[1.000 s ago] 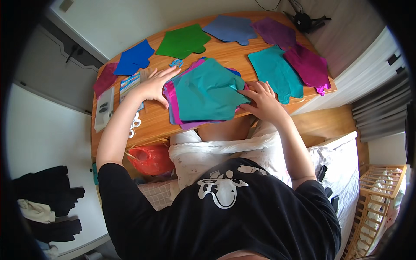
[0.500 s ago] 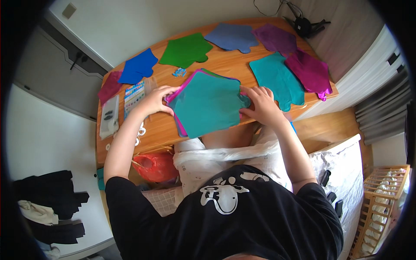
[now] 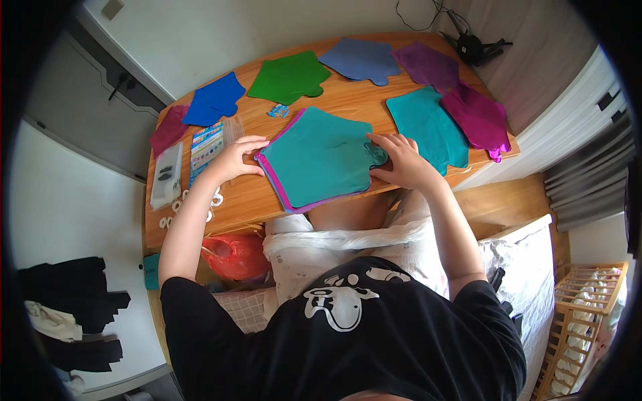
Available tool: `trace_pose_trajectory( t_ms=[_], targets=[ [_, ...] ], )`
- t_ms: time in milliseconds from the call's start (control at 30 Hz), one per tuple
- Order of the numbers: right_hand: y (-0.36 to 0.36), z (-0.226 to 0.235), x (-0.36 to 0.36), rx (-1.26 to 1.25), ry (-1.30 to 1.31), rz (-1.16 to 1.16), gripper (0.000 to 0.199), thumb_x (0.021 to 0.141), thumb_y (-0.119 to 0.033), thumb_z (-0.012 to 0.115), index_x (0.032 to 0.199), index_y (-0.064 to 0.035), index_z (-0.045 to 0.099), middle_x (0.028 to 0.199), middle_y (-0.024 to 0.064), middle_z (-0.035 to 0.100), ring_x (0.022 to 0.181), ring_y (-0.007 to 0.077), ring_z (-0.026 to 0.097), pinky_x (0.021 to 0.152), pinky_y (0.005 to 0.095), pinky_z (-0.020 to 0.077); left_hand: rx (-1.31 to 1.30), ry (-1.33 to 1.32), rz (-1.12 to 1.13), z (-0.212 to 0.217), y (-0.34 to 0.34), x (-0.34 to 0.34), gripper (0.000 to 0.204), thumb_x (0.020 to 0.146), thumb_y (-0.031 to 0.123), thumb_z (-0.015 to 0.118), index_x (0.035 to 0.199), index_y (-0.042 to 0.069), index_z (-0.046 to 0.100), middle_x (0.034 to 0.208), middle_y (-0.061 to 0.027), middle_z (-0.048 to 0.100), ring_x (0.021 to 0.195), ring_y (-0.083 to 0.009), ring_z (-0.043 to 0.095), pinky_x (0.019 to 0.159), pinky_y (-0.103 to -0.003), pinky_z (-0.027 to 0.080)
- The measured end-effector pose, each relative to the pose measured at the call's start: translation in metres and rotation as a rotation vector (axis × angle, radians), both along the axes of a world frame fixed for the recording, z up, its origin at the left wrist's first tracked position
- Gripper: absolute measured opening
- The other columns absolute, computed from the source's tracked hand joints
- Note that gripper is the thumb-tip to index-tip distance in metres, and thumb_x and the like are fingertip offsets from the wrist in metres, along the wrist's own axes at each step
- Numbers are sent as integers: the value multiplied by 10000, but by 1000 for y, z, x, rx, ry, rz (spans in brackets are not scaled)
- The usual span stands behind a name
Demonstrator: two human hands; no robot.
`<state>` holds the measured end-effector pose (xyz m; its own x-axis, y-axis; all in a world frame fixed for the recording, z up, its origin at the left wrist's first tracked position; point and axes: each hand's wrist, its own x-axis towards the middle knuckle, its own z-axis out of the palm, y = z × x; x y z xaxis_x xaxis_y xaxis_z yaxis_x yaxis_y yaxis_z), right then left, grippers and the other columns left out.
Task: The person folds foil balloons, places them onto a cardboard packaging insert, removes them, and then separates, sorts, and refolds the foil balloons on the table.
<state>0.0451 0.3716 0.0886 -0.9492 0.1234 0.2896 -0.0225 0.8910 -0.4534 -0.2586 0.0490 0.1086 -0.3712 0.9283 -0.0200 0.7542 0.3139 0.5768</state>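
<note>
A stack of flat, five-cornered shiny sheets, which look like uninflated foil balloons [image 3: 324, 160], lies at the table's front edge. Teal is on top, with magenta and purple edges showing beneath along the left and lower sides. My left hand [image 3: 235, 160] grips the stack's left corner, thumb below and fingers above. On the other side, my right hand [image 3: 404, 162] holds the rounded tab at the right, its thumb and fingers curled about it. The fingertips partly hide the stack's two ends. Just beyond my right hand lies a separate teal foil piece [image 3: 428, 127].
Around the wooden table [image 3: 247, 200] lie blue [image 3: 215, 100], green [image 3: 284, 75], grey-blue [image 3: 361, 59], purple [image 3: 428, 65] and magenta [image 3: 476, 113] foil pieces. White rings [image 3: 217, 199], a clear packet [image 3: 167, 175] and a printed card [image 3: 206, 148] sit left. A red bag [image 3: 234, 256] is below.
The stack's sheets have shifted against each other: more magenta shows along the lower left, less along the upper edge. Both hands stay at the stack's sides. The whole view has moved slightly.
</note>
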Motion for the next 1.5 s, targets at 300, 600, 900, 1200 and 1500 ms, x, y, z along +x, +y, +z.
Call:
trace_pose_trajectory(
  t_ms=[300, 600, 900, 1200, 1500],
  targets=[
    [4, 5, -7, 15, -2, 46, 631, 863, -178, 766, 1451, -141, 539, 1317, 155, 641, 1267, 333, 565, 1128, 465, 349, 82, 29, -10, -1, -4, 10, 483, 803, 117, 842, 1267, 60, 721, 1277, -101, 708, 1009, -175, 674, 840, -301, 540],
    [6, 6, -10, -34, -60, 58, 637, 860, -172, 766, 1454, -143, 537, 1327, 157, 637, 1261, 338, 567, 1111, 464, 363, 187, 167, -49, -11, -14, 13, 410, 819, 84, 822, 1220, 48, 742, 1222, -105, 731, 862, -130, 688, 771, -268, 546],
    [5, 5, -7, -21, -76, 20, 636, 866, -168, 759, 1460, -140, 535, 1288, 145, 640, 1231, 334, 563, 1105, 469, 375, 78, -82, 97, -14, -16, 11, 355, 852, 103, 805, 1202, 74, 756, 1205, -97, 741, 895, -149, 700, 763, -284, 549],
    [8, 1, -7, -67, -79, -27, 623, 858, -172, 745, 1448, -133, 549, 1326, 150, 635, 1254, 343, 548, 1105, 474, 380, 111, 44, 93, -17, -15, 22, 333, 860, 60, 787, 1191, 58, 754, 1225, -97, 734, 979, -172, 719, 836, -285, 571],
    [9, -2, -8, -57, -66, 7, 626, 870, -154, 744, 1462, -134, 538, 1284, 131, 634, 1228, 316, 545, 1091, 443, 384, 161, 155, 6, -29, -21, 7, 330, 870, 39, 768, 1199, 61, 749, 1235, -87, 728, 1017, -178, 724, 869, -294, 580]
  ],
)
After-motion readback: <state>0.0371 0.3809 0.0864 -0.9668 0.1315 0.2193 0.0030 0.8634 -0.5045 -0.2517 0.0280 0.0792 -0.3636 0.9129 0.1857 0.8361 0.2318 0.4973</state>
